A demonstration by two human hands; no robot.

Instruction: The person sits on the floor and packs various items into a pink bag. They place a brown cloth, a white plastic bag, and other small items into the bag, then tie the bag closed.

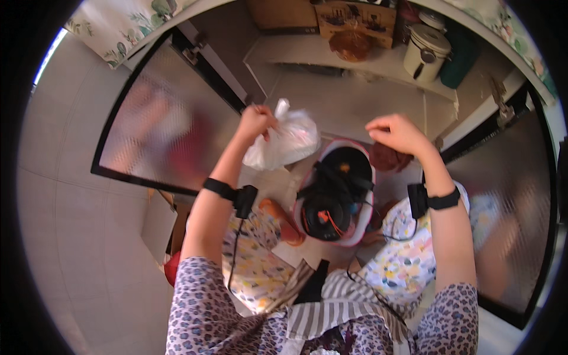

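My left hand [258, 120] grips a knotted white plastic bag [288, 144] near its top, and the bag's contents are hidden. Fingers bent, my right hand [396, 135] is over a round reddish-brown object [387, 159]; whether it touches that object cannot be told. Between my feet, a white tub with a pink rim [371, 222] holds black pans or lids [348, 162], a tangle of black straps and a bit of orange cord [327, 218].
An open cabinet is in front, with textured glass doors [151, 128] [501, 208] swung out on both sides. On its shelf [293, 51] are an amber glass bowl [351, 44], a printed cardboard box [381, 20], a cream lidded pot [426, 53] and a dark green container [459, 57].
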